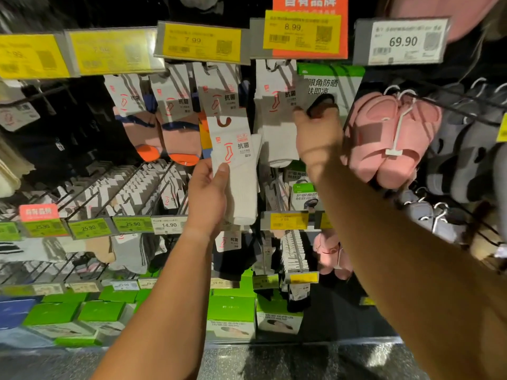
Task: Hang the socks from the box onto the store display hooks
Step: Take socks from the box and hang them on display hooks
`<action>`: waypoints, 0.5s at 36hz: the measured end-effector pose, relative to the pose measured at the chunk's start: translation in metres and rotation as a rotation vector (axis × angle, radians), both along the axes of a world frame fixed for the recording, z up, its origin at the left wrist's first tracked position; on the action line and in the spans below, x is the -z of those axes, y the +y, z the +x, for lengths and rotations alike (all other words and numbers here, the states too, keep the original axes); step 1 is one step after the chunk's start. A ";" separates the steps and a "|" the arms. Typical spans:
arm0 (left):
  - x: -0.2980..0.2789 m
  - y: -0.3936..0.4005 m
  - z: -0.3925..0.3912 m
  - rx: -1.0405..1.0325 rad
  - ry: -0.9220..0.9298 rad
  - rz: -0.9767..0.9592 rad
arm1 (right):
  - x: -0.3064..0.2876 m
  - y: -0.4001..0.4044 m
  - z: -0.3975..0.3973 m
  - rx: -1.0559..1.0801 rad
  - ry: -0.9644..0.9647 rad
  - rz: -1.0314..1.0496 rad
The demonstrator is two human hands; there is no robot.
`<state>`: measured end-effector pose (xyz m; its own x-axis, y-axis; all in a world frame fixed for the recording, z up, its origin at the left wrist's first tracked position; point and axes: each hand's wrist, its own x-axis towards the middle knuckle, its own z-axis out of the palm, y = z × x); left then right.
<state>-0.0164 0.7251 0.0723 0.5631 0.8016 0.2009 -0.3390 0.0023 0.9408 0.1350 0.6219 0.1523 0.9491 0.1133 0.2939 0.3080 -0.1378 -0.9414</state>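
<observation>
Head view: left hand (207,198) grips white sock pack (237,171) from below, thumb across card label, pack upright in front of display, its orange hook uppermost. Right hand (318,138) raised at hanging white socks (275,113) under 8.99 price tag (301,30), fingers curled around dark item (321,105); what item is, cannot tell. Pink slippers (389,138) hang just right of right hand. Peach-orange socks (162,133) hang left of held pack. Green boxes (230,311) on lower shelf.
</observation>
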 end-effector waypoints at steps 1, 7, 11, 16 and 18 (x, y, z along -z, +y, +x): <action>-0.002 -0.002 0.003 0.010 0.008 0.009 | 0.009 -0.004 -0.011 -0.002 -0.032 0.032; -0.018 -0.026 0.020 0.105 0.041 0.073 | 0.060 -0.005 -0.067 -0.303 0.186 -0.054; -0.022 -0.042 0.029 0.125 0.047 0.218 | 0.050 -0.020 -0.078 -0.240 0.095 0.137; -0.035 -0.055 0.031 0.047 0.051 0.500 | 0.035 -0.038 -0.081 -0.274 -0.019 0.235; -0.045 -0.061 0.032 0.008 0.024 0.526 | 0.029 -0.041 -0.080 -0.276 -0.066 0.240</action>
<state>0.0158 0.6641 0.1172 0.5779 0.5919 0.5620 -0.3191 -0.4699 0.8230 0.0553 0.5813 0.1237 0.8705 0.2830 0.4026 0.3638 0.1808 -0.9137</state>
